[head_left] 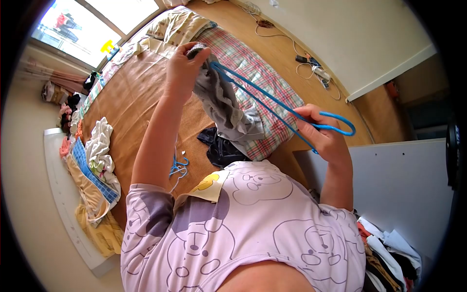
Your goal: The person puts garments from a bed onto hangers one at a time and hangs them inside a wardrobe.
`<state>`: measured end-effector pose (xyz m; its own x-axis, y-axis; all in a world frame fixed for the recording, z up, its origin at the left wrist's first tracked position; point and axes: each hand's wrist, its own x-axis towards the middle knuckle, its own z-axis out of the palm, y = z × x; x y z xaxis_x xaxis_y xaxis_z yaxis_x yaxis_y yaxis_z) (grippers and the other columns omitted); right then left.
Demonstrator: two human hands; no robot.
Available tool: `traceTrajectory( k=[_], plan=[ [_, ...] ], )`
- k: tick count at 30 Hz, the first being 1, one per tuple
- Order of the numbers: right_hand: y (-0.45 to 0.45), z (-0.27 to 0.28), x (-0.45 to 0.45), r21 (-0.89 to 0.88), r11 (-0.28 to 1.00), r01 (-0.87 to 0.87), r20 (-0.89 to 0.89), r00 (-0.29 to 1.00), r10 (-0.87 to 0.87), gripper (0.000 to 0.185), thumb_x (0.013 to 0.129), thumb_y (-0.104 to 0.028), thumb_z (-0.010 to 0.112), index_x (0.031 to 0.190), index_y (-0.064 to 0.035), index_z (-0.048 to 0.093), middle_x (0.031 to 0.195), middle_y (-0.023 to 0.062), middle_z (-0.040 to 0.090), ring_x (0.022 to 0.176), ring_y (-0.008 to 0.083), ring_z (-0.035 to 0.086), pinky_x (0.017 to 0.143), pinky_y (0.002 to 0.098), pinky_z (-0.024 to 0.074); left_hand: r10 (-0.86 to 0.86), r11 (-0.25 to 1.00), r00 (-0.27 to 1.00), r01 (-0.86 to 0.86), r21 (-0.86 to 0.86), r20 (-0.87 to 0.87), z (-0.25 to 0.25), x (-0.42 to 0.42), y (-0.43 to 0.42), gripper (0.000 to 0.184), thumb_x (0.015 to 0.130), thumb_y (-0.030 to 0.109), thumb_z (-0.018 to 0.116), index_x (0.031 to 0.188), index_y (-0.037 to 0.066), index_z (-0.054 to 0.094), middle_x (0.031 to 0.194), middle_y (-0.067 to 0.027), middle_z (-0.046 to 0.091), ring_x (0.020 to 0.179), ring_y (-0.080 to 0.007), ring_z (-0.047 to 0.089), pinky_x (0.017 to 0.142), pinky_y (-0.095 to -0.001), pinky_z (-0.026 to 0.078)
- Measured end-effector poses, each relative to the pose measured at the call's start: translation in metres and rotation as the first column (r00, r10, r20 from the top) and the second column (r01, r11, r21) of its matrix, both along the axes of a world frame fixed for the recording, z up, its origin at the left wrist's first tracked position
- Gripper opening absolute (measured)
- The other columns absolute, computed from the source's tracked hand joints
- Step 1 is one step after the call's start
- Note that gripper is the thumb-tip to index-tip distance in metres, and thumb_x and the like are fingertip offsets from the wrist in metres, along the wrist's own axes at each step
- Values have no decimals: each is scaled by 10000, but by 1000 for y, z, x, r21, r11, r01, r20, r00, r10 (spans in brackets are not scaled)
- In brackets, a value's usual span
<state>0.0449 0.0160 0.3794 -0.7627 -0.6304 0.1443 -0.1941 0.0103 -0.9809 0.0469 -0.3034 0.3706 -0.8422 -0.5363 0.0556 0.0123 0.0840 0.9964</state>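
My left hand (pixel 184 70) is raised over the bed, its fingers closed on the upper edge of a grey garment (pixel 221 104). The cloth hangs down in folds towards the near corner of the bed. My right hand (pixel 323 134) grips a blue clothes hanger (pixel 340 117) near its hook. The hanger's far end reaches to the garment beside my left hand; the cloth partly hides it there. A dark garment (pixel 221 150) lies on the bed below the grey one. More blue hangers (pixel 179 167) rest on the brown mat nearby.
The bed carries a brown mat (pixel 121 107) and a plaid cover (pixel 277 92). Piled clothes (pixel 99 146) lie along its left side. A power strip with cables (pixel 321 73) is on the floor. A grey panel (pixel 399 170) and more clothes (pixel 389 248) stand at right.
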Motion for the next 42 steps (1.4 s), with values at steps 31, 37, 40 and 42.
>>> traceTrajectory(
  k=[31,37,40,42],
  plan=[
    [-53,0,-62,-328,675,661,-873,61,-484,232,745,-102,685,962,-108,604,944,45,587,852,219,535,789,363,378,-277,435,942,298,-850,188,55,15,66,460,777,420,631,1083,81,571,962,-132,607,878,-312,584,744,-389,463],
    [-76,-54,-13,-222,935,276,-389,854,-345,260,774,-140,655,991,-25,569,939,153,565,849,305,564,779,396,444,-341,558,939,232,-796,35,66,14,57,465,778,398,639,1119,92,566,911,-134,617,807,-308,591,726,-353,469],
    [-89,-113,-22,104,972,212,-403,902,-154,305,774,-185,658,1015,-17,576,976,172,595,863,337,591,794,387,464,-292,612,955,232,-756,57,86,23,59,418,794,336,650,1124,90,575,876,-95,632,734,-216,603,702,-300,472],
    [-77,-138,-33,456,890,5,-471,849,237,360,751,-223,676,1045,-34,587,985,162,620,886,345,599,782,377,473,-296,648,954,232,-726,40,90,22,49,386,801,297,653,1120,92,584,873,-69,635,720,-161,586,690,-274,468]
  ],
)
